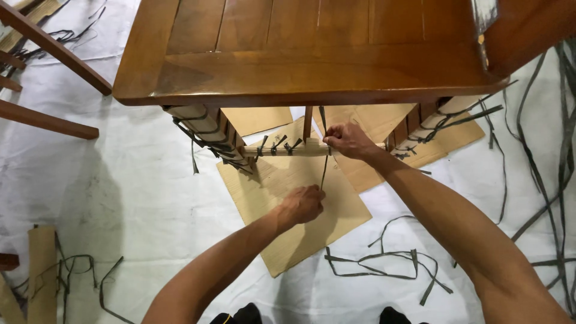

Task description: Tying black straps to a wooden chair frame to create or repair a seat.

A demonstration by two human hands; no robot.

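The left hand [303, 204] pinches a thin dark plastic strap [324, 171] running straight up to the paper-wrapped wooden crossbar [288, 150], where the right hand [348, 139] apparently pins it.

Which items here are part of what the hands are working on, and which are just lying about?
In use: left hand, right hand, dark strap, wrapped crossbar, wooden table.

Lying about: loose straps, cardboard sheets, cardboard roll, white floor cover.
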